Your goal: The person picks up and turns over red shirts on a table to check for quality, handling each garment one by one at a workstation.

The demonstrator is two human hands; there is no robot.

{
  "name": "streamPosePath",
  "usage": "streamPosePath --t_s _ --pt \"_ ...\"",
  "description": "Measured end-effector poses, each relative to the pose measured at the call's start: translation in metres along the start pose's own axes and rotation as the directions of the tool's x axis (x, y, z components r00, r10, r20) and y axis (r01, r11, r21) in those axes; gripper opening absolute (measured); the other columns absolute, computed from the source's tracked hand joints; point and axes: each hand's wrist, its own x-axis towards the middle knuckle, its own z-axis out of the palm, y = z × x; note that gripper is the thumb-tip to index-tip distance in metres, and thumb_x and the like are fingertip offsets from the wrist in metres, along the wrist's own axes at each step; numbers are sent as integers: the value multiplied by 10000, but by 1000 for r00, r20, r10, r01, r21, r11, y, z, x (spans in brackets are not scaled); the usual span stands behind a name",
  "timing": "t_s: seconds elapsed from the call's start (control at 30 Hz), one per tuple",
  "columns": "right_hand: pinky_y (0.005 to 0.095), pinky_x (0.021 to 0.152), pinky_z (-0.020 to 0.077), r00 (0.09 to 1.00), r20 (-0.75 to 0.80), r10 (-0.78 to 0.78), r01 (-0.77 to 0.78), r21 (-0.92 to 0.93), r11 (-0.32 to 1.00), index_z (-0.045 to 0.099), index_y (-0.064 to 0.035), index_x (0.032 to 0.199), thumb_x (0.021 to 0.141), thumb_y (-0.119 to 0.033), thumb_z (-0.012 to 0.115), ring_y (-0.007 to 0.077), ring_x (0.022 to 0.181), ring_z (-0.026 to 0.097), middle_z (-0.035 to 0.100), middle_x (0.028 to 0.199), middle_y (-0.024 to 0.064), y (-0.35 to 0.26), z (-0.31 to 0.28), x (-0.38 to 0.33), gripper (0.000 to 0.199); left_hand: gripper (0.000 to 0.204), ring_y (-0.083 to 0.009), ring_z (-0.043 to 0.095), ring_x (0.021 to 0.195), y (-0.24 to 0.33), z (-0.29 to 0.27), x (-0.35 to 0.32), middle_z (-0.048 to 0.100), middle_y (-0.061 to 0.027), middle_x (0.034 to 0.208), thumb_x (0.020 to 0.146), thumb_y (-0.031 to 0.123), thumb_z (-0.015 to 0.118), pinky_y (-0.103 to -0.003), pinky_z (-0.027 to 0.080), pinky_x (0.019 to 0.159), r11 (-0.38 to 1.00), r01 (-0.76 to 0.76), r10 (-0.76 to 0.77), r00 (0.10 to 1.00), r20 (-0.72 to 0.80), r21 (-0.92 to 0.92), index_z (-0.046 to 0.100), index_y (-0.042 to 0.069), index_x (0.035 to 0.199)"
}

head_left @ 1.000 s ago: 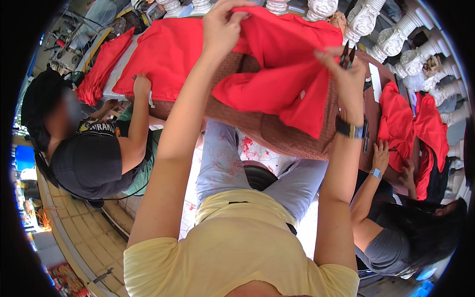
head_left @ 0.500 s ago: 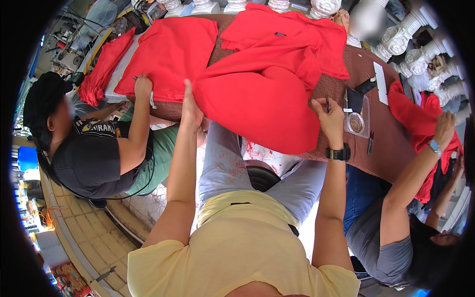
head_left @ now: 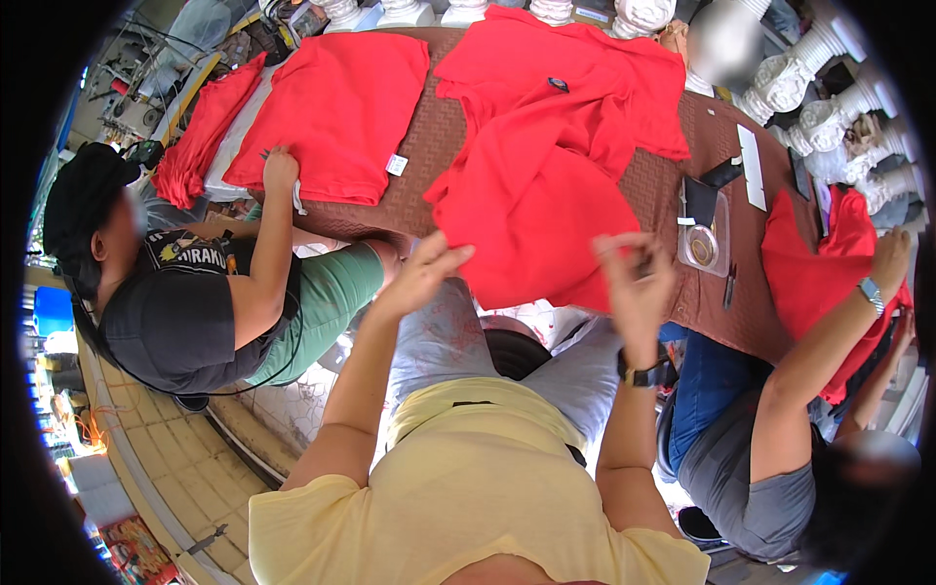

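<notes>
A red garment point(head_left: 536, 224) lies rumpled in front of me, its near part hanging over the table edge toward my lap. Another red cloth piece, with a small dark label point(head_left: 558, 85), spreads out behind it. My left hand point(head_left: 419, 278) is at the garment's lower left side, fingers stretched out and holding nothing; whether the fingertips touch the cloth I cannot tell. At the lower right side, my right hand point(head_left: 639, 292) is blurred, bent around a small dark pointed tool point(head_left: 642, 261), likely thread snips.
A brown quilted cloth point(head_left: 726, 224) covers the table. To the right sits a clear plastic tray point(head_left: 720, 244) beside a dark pen-like tool point(head_left: 729, 286) and a white strip point(head_left: 750, 166). Co-workers on both sides handle red cloth point(head_left: 341, 117). White balusters point(head_left: 780, 83) line the far side.
The near red garment has dropped from its spread-out position and bunched rightward, uncovering brown tablecloth and a white tag at left. My left hand moved down and right, my right hand down.
</notes>
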Motion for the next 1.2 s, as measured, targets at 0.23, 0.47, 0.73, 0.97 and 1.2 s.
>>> streamPosePath --t_s 0.23,0.47,0.73,0.97,1.2 --pt "401 681 524 950 85 -301 307 -66 950 589 -1 1082 769 67 671 346 831 653 597 940 166 -18 56 -21 331 742 -263 559 1234 -6 47 34 506 -154 1428 1039 598 196 -399 372 1097 934 107 59 896 441 -342 428 31 1458" --pt "279 557 424 890 412 -195 46 344 938 578 6 1043 984 -105 605 96 659 533 611 788 86 -58 33 -15 128 704 -265 600 1196 1 29 76 621 -154 1312 967 610 501 -406 475 1025 654 250 -106 965 240 -714 533 13 1340" --pt "248 697 506 866 92 -491 441 320 838 686 -12 956 866 -50 752 98 764 640 697 846 36 -133 -25 8 117 488 -225 643 1111 158 39 67 670 -103 1210 990 375 586 -383 483 1012 788 -475 377 876 -302 -392 589 -9 1291" --pt "268 891 467 953 -290 -93 254 590 766 684 1 1072 963 -153 675 101 941 610 666 1012 32 -101 -29 99 189 164 -106 599 872 245 95 170 662 -35 967 931 100 654 -265 464 766 309 -911 915 207 -346 274 635 -5 1056" --pt "298 754 481 982 -137 130 -105 171 980 726 38 1000 942 -238 694 113 808 603 706 862 45 101 -12 130 284 344 -306 553 1258 92 18 198 597 -180 1322 880 166 722 -400 443 1051 359 -652 380 756 533 668 673 14 1184"
